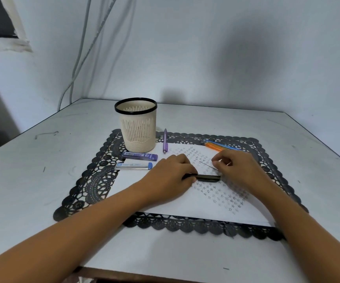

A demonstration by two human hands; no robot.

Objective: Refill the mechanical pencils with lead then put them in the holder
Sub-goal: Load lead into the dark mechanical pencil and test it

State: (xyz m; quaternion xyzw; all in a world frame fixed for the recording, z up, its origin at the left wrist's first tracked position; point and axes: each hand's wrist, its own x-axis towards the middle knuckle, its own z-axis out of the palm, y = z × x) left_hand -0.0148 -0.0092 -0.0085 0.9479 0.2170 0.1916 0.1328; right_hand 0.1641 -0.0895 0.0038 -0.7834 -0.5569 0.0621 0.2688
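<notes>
Fingers (pixel 186 170) of the left hand (pixel 171 177) curl round one end of a black pencil (pixel 208 178), which lies flat on the paper (pixel 185 203). The right hand (pixel 236 168) pinches a thin lead (pixel 208 165) between thumb and fingertips just above the pencil. The holder (pixel 138 127) stands on the mat (pixel 95 180), with two lead cases (pixel 139 156) in front of it. A purple pencil (pixel 165 140) lies beside it. Orange and blue pencils (pixel 216 146) lie beyond the right hand.

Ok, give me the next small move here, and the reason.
Probably guide the thin lead, pinched by the right hand, into the free end of the black pencil beside it; the left hand already holds that pencil down on the paper.
</notes>
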